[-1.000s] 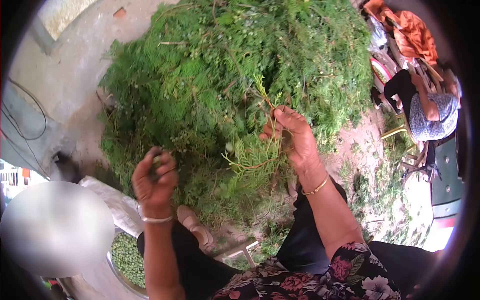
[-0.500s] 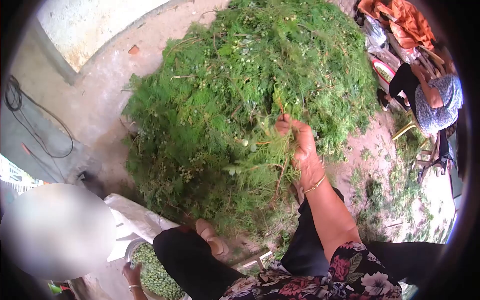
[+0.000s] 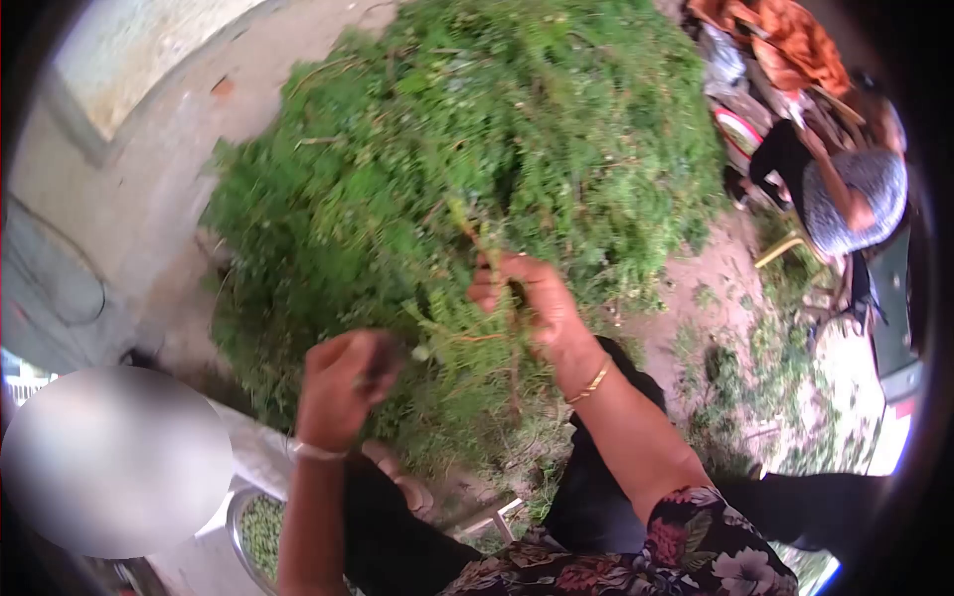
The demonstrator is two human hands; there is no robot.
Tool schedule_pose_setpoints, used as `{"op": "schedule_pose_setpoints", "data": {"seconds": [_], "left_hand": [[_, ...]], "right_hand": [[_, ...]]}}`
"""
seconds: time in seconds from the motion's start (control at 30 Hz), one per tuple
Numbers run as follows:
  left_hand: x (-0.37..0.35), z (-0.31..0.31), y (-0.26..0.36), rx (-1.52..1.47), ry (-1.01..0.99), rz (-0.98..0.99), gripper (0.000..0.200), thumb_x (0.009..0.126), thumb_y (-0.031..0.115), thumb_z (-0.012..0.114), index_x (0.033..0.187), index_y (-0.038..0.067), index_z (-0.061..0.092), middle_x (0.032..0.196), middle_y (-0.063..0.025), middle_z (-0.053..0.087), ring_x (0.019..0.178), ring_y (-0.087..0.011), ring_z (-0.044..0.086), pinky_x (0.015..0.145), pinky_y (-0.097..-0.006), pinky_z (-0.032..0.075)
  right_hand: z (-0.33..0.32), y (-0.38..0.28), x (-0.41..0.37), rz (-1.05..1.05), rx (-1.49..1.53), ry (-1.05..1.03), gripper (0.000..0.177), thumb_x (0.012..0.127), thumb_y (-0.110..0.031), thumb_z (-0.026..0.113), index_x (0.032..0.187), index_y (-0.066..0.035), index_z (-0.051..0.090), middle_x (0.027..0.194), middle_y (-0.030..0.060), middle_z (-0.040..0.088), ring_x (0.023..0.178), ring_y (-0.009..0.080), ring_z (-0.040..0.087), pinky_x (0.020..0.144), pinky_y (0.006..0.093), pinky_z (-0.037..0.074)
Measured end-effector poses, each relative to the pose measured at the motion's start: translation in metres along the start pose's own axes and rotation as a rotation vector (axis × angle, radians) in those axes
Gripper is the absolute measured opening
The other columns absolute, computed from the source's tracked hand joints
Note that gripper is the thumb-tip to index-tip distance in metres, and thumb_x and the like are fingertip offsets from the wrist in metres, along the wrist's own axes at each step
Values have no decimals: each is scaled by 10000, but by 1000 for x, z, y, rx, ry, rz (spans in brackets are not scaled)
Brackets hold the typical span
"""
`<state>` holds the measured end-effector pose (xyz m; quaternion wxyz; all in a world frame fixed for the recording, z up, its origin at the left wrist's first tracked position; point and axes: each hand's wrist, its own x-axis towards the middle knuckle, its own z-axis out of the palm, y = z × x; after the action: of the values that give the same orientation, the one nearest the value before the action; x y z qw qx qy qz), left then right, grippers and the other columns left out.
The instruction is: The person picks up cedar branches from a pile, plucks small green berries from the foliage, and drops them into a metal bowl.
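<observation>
My right hand (image 3: 527, 293) is closed around a leafy evergreen sprig (image 3: 475, 333), whose brown stem sticks out above the fingers and whose fronds hang below them. My left hand (image 3: 348, 385) is raised to the left of the sprig, apart from it. Its fingers look curled but are smeared by motion, so what they hold, if anything, does not show. Before both hands lies a big heap of cut evergreen branches (image 3: 397, 199). At my left thigh, a metal bowl (image 3: 237, 519) of small green berries (image 3: 262, 536) is partly hidden by my left forearm.
A seated person (image 3: 850, 199) is at the right, near a red-rimmed basin (image 3: 738, 131). Orange cloth (image 3: 795, 45) lies behind. Loose green bits litter the ground (image 3: 696, 298) on the right. A dark cable (image 3: 84, 263) lies left. A blurred round patch covers the lower left.
My left hand has risen from the berry bowl toward the sprig. My right hand has shifted left and slightly down, still holding the sprig. The whole view has moved a little.
</observation>
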<state>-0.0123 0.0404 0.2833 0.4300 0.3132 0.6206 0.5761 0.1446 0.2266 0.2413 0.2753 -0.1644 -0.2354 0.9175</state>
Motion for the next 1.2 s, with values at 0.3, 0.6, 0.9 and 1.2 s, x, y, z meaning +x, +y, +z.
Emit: {"op": "schedule_pose_setpoints", "data": {"seconds": [0.3,0.6,0.9,1.2], "left_hand": [[15,21,-12,-524,-222,-103,130,826,46,639,875,-55,575,657,-55,545,476,-108,486,419,-244,356],[26,3,-31,-390,81,-24,120,785,-20,617,895,-3,574,702,-10,563,493,-56,466,406,-195,331],[19,-8,-27,-556,89,-210,117,783,15,651,868,-19,578,670,13,529,492,-20,401,423,-164,277],[24,-57,-34,-834,-95,-31,195,820,66,587,1001,-5,573,735,-129,573,503,-77,438,380,-194,347]], "right_hand": [[-8,16,14,14,-384,167,239,915,-250,546,983,-20,536,817,53,547,761,175,556,666,264,438],[25,38,3,310,-554,-119,394,740,-298,781,926,12,624,832,64,645,701,132,610,602,251,509],[29,38,-2,313,-761,-45,98,788,-82,703,772,-3,647,648,27,631,541,77,569,438,201,434],[8,15,-9,154,-394,-68,192,764,-77,728,856,33,600,715,90,635,467,69,456,434,230,390]]}}
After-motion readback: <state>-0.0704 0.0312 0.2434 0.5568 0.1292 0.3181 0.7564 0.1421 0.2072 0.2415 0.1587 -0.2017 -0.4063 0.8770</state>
